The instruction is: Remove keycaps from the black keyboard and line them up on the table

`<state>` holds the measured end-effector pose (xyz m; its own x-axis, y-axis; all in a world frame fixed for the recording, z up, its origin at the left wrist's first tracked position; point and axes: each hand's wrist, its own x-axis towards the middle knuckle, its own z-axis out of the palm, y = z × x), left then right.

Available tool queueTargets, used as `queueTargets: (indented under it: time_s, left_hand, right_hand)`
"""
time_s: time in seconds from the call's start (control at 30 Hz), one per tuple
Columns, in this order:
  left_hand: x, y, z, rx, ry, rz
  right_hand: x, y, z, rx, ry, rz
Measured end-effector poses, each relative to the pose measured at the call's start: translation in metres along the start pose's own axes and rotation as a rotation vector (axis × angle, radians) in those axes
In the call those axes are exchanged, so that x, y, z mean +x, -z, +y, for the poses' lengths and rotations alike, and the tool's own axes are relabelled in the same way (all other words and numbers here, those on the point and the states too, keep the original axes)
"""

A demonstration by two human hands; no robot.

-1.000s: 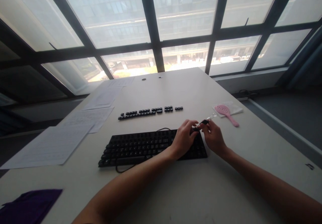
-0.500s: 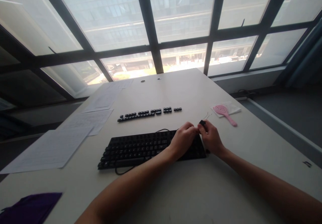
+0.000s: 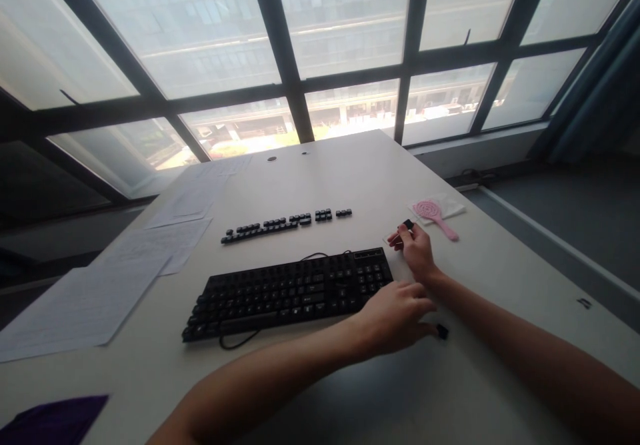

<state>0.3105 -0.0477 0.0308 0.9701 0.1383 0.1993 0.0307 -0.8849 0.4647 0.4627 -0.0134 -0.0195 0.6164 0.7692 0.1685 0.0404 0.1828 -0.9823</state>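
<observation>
My right hand (image 3: 417, 250) is closed around a keycap puller, above the table beyond the keyboard's right end. The puller's black handle (image 3: 409, 224) sticks out above the fingers and its thin wire shows faintly on the left. My left hand (image 3: 397, 315) reaches across the near right corner of the black keyboard (image 3: 295, 292), fingers stretched and apart. By its thumb tip is a small black piece (image 3: 442, 331), perhaps a keycap; whether they touch I cannot tell. Behind the keyboard, loose black keycaps (image 3: 265, 230) lie in rows. The keyboard's upper rows look bare of caps.
On the right lie a pink hairbrush (image 3: 434, 214) on a white wrapper and a small dark mark (image 3: 584, 303). Printed papers (image 3: 85, 305) cover the table's left side. Purple cloth (image 3: 55, 422) sits at the near left corner. A cable loop (image 3: 240, 344) shows under the keyboard's front edge.
My hands have come apart: the left moved right and nearer me and opened, while the right turned with the puller, its wire now pointing left. The view shifted slightly.
</observation>
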Motion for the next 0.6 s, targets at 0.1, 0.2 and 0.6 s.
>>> queueTargets:
  time_s: [0.1,0.2,0.6]
  left_hand:
    - [0.008,-0.013,0.002,0.043,-0.056,-0.053]
    - [0.012,-0.020,0.002,0.040,-0.097,-0.115]
    - [-0.009,0.043,-0.037,-1.344,0.581,0.335]
  right_hand:
    - [0.002,0.003,-0.001,0.013,-0.014,-0.004]
    - [0.003,0.004,0.000,0.034,-0.026,-0.008]
    - [0.005,0.004,-0.002,0.031,-0.039,-0.015]
